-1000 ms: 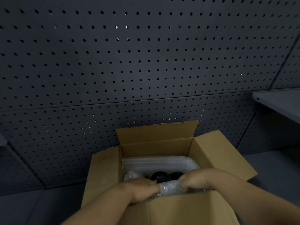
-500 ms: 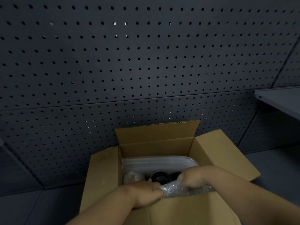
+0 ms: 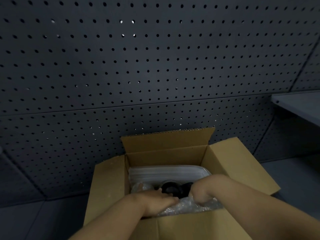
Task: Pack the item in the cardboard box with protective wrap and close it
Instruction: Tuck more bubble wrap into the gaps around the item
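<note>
A dark, rounded item [image 3: 170, 188] is seen low in the centre of the frame, inside the cardboard box [image 3: 110, 184], just above and between the two hands. Its surface looks smooth and glossy black; its exact shape cannot be made out. In front of it, along the near wall of the box, a crumpled sheet of bubble wrap [image 3: 188, 206] is bunched, clear and shiny with a pebbled texture.

The left hand [image 3: 155, 201] is laid on the left end of the wrap with fingers stretched fairly flat, pressing it down; nothing is gripped. The right hand [image 3: 200, 192] is bent at the wrist with its fingers curled down into the wrap, which appears to be pinched.

Behind the item, a pale, layered foam sheet [image 3: 166, 173] is stood against the far side of the box, and a small clear wrapped bundle [image 3: 141, 187] is seen at the left. The box is plain brown corrugated board with all four flaps open. It is set on a dark grey table [image 3: 297, 174] against a dark pegboard wall [image 3: 138, 66] of evenly spaced round holes. A grey shelf [image 3: 297, 104] is seen at the right edge.
</note>
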Demonstrator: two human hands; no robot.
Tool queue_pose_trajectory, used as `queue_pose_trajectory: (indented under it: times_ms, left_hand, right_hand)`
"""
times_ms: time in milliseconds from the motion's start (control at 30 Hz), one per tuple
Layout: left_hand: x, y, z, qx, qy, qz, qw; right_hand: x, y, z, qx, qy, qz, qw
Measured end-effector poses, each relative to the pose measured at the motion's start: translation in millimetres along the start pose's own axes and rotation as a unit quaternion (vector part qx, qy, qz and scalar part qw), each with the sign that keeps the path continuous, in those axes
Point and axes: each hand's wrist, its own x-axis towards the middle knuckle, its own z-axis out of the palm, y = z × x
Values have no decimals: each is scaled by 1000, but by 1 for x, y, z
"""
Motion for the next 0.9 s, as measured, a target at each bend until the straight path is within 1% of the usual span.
queue_pose_trajectory:
  times_ms: [133,200,267,333,367,433,500,567,667,800,900]
  left_hand:
    - [1,3,-1,46,3,24,999]
    - [3,0,1,52,14,32,998]
    - [8,-4,5,67,21,37,997]
    - [8,-8,6,67,31,42,996]
    - [7,-9,5,56,38,52,996]
    - [-1,-10,1,-1,58,80,995]
    - [-9,-12,-4,-70,88,104,988]
    - [-17,-17,-9,-91,108,103,985]
    - [-23,-25,-14,-73,109,102,986]
    - [-21,-26,-10,-18,99,101,990]
    - [-16,-24,-3,41,110,95,989]
  right_hand:
    - [-4,-5,0,-4,12,4,1000]
    - [-6,-6,0,18,26,2,999]
    - [-9,-4,0,30,23,-2,999]
    - [-10,3,0,81,19,-19,996]
    - [-8,8,1,127,13,-30,991]
    - [-11,17,3,216,12,-42,975]
    - [-19,28,3,268,42,-53,961]
    - [-30,38,0,259,81,-49,961]
    - [-41,44,-2,206,95,-76,971]
    - [-35,34,5,194,118,-82,970]
    - [-23,27,7,163,133,-91,973]
